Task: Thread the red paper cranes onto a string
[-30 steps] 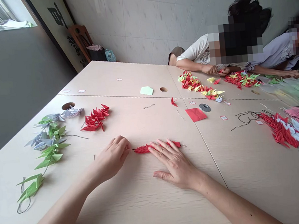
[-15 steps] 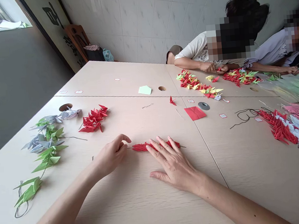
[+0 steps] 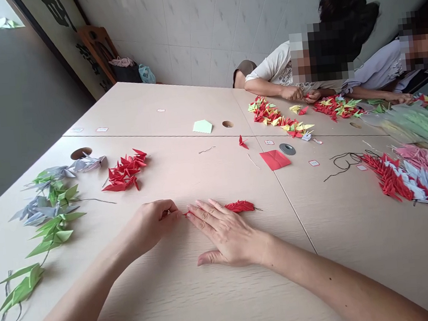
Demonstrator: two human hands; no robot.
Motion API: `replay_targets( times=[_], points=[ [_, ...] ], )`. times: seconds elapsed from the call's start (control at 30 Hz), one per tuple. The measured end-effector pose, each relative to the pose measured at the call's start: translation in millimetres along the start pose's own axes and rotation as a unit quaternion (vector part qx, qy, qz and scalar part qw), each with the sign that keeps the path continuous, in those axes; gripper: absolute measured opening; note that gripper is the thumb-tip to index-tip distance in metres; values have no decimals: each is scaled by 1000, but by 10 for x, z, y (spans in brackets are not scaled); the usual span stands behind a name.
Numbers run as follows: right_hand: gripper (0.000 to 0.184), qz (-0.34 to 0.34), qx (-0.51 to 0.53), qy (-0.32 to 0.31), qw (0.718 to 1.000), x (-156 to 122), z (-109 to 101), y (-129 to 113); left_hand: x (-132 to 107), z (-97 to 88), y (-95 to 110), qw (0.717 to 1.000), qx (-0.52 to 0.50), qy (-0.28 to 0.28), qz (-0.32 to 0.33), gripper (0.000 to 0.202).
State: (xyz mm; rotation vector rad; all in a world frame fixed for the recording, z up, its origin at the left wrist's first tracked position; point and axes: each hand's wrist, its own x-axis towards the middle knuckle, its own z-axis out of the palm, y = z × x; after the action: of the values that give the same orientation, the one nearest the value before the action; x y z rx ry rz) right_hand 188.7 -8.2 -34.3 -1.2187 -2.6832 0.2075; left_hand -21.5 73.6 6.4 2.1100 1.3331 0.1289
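A strand of folded red paper cranes (image 3: 240, 206) lies flat on the table in front of me, a short dark thread sticking out at its right end. My right hand (image 3: 224, 232) rests palm down over the left part of the strand, fingers stretched out, hiding what is beneath. Just left of it, my left hand (image 3: 162, 215) is closed in a pinch at the strand's left end, where the string runs into the fingers. A bit of red paper shows between the two hands. The pinched string itself is mostly hidden.
Left lie a pile of red cranes (image 3: 127, 170) and a green and grey crane string (image 3: 55, 209). Ahead are a red paper square (image 3: 275, 159), metal ring (image 3: 287, 149) and pale green paper (image 3: 202, 127). More strands (image 3: 406, 178) lie right; two people work across the table.
My right hand has slid left along the red strand, uncovering its right part. The left fingers have closed from a looser curl. The view has shifted slightly.
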Motion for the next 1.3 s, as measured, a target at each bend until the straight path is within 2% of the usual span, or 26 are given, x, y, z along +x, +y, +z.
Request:
replay_targets(
  times=[0.27, 0.5, 0.63, 0.73, 0.83, 0.9, 0.97, 1.1, 1.2, 1.3],
  points=[
    [95, 30, -3, -1, 1000, -2, -94, -64, 17, -6, 9, 1000, -18, -2, -26, 29],
    [98, 42, 0, 9, 999, -17, -52, -111, 32, -11, -4, 999, 2, -14, -30, 32],
    [98, 42, -4, 37, 998, 2, -195, -176, 41, -19, -38, 999, -1, -28, -27, 32],
    [93, 11, 6, 58, 998, -90, -396, -36, 40, -28, -54, 999, -4, -32, -26, 33],
    [84, 23, 20, 55, 998, -282, -480, 237, 36, -26, -61, 999, -11, -31, -33, 35],
    [85, 18, 11, 35, 999, -385, -437, 375, 35, -19, -65, 999, -17, -24, -35, 34],
    [93, -7, -3, 15, 1000, -408, -355, 415, 34, -12, -69, 999, -19, -18, -30, 33],
    [104, -58, -9, 23, 998, -229, -229, 303, 32, -13, -73, 1000, 3, -17, -14, 34],
    [104, -89, 9, 16, 996, -83, -185, 259, 49, -23, -86, 1000, 21, -8, -1, 33],
    [104, -92, 32, -6, 995, -44, -145, 281, 85, -22, -114, 999, 21, 24, 19, 36]
  ],
)
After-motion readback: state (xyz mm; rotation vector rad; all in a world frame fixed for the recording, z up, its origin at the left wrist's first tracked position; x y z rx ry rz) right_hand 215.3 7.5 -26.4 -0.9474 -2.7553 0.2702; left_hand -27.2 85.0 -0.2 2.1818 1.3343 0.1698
